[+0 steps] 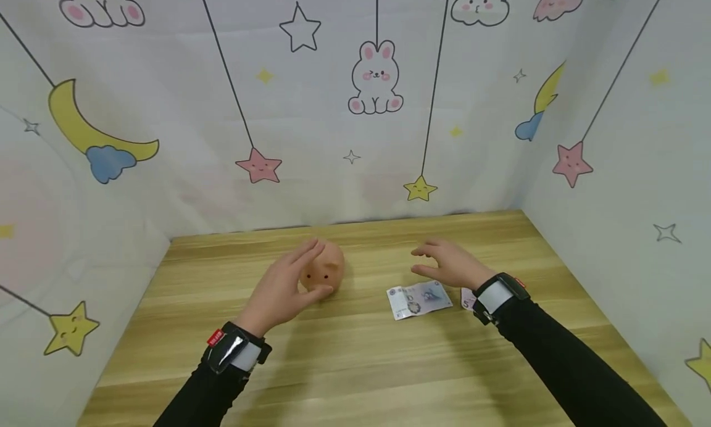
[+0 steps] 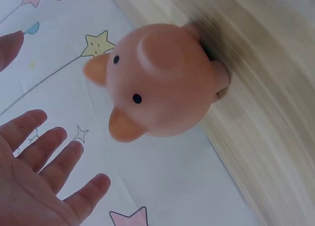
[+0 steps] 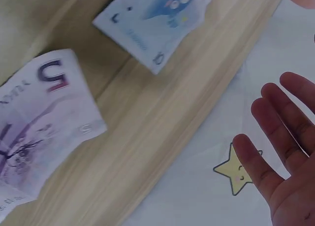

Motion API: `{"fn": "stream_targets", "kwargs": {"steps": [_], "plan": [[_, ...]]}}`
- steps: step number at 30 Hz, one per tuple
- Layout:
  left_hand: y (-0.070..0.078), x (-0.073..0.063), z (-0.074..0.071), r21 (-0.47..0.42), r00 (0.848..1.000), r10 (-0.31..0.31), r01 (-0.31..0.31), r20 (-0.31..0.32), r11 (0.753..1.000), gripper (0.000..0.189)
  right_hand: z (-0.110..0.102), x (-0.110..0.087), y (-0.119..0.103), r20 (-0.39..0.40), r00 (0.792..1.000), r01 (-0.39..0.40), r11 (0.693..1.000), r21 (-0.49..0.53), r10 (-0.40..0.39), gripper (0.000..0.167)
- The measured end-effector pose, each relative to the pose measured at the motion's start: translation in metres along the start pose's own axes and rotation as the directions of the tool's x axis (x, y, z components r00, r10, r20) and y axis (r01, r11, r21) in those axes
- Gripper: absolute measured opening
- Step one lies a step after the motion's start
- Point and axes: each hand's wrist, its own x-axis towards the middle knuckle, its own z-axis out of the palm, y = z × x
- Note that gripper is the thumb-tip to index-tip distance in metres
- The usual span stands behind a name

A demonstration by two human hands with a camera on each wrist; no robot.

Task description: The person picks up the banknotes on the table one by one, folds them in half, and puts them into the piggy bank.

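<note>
An orange-pink piggy bank [image 1: 331,261] stands on the wooden table, its black eyes and ears plain in the left wrist view, where the piggy bank [image 2: 162,88] is apart from the fingers. My left hand [image 1: 283,285] hovers in front of it, fingers spread and holding nothing. To the right my right hand [image 1: 452,263] hangs in the air with relaxed fingers, nothing in it. Below that hand lies a bluish banknote [image 1: 420,298]. A purple banknote [image 1: 468,298] marked 5 is mostly hidden behind the right wrist; the right wrist view shows more of this purple note [image 3: 44,122].
The wood-grain table [image 1: 344,365] meets a white cloth backdrop [image 1: 322,118] printed with stars, moons and bunnies at the back and both sides. Each wrist wears a black strap with a device; the left strap [image 1: 236,348] sits over a black sleeve.
</note>
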Motion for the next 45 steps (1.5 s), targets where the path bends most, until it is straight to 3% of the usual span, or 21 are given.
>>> {"fn": "stream_targets", "kwargs": {"steps": [7,15,29,36,45], "plan": [[0.006,-0.026,0.007,0.033,0.997,0.074,-0.074,-0.014,0.997,0.084,0.015,-0.023,0.021,0.039,0.997,-0.06,0.996,-0.064,0.062,0.051],[0.013,-0.05,0.028,0.052,0.996,0.081,-0.082,0.035,0.995,0.079,0.029,-0.039,0.028,0.043,0.997,-0.066,0.995,-0.078,0.069,0.049],[0.012,-0.053,0.05,-0.007,0.991,0.034,-0.033,0.127,0.999,0.072,0.053,-0.041,0.04,-0.03,0.998,-0.056,0.992,-0.114,0.053,0.046],[0.009,-0.052,0.055,-0.002,0.991,0.036,-0.036,0.131,0.999,0.07,0.056,-0.044,0.039,-0.069,0.996,-0.057,0.995,-0.081,0.052,0.042],[0.008,-0.052,0.058,0.004,0.99,0.045,-0.046,0.131,0.999,0.068,0.056,-0.046,0.034,-0.065,0.994,-0.096,0.995,-0.034,0.093,0.041]]}}
